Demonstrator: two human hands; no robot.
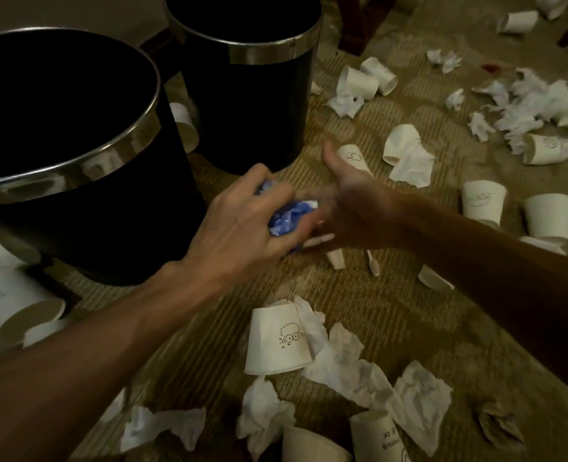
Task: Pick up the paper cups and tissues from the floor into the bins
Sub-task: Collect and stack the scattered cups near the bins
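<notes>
Carpet (409, 311) below; blue wad (286, 218) between both hands (239, 215) (352, 208).

The left hand (242, 215) and the right hand (352, 208) are shown bare, as are the left forearm (109, 328) and the right forearm (492, 258) up to the near edge. Raised tendons and knuckles are picked out on the back of the left hand, while the right hand's outline is smeared by blur.

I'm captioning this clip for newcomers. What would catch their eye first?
Mid-frame, the left hand grips a crumpled blue wad, with the blurred right hand beside it. A near black bin stands at left, a far black bin behind it. White paper cups and crumpled tissues litter the carpet all around.
</notes>
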